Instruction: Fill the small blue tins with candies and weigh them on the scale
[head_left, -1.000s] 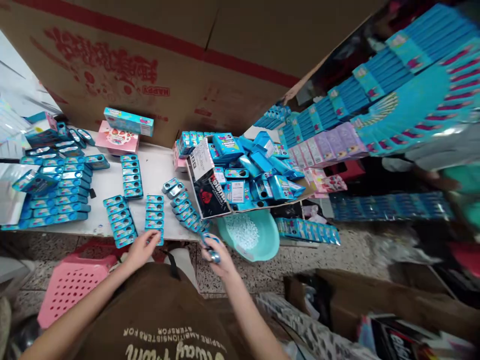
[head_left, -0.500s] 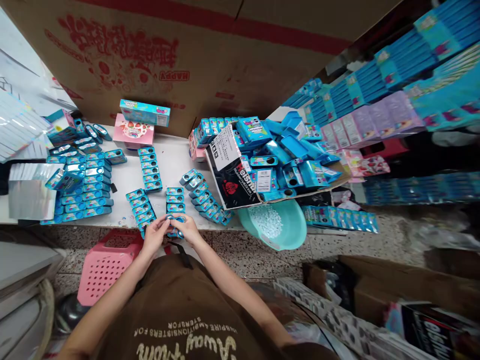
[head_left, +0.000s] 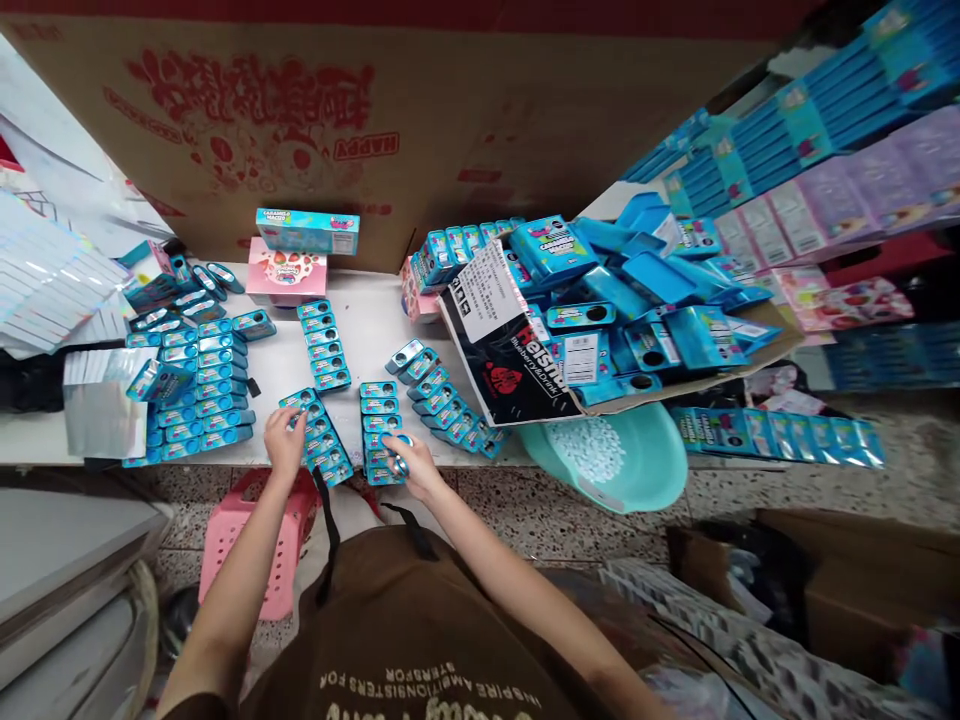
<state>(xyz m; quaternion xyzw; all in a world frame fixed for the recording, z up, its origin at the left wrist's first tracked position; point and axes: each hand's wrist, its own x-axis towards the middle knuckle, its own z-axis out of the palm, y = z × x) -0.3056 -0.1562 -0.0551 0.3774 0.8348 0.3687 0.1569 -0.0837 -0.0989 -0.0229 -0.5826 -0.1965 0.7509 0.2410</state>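
My right hand (head_left: 420,468) pinches a small blue tin (head_left: 400,462) above the middle row of little blue candy boxes (head_left: 380,405), just off the front of the white table. My left hand (head_left: 284,441) is closed at the upper left end of another row of blue boxes (head_left: 327,447). Its fingertips touch the end box there; whatever they grip is hidden. Further back stands a third row of blue boxes (head_left: 324,345). To the right, a slanting row of blue boxes (head_left: 448,400) fans toward the table edge.
A black-printed carton (head_left: 517,370) heaped with blue packs stands at the right, beside a turquoise basin (head_left: 652,470) of small white pieces. Stacked blue boxes (head_left: 217,375) fill the left. A large cardboard box (head_left: 465,120) rises behind; a pink stool (head_left: 281,560) stands below.
My hands were together over the front of the middle row. The left has moved away to the left row's far end, and the right keeps the tin. The view has shifted.
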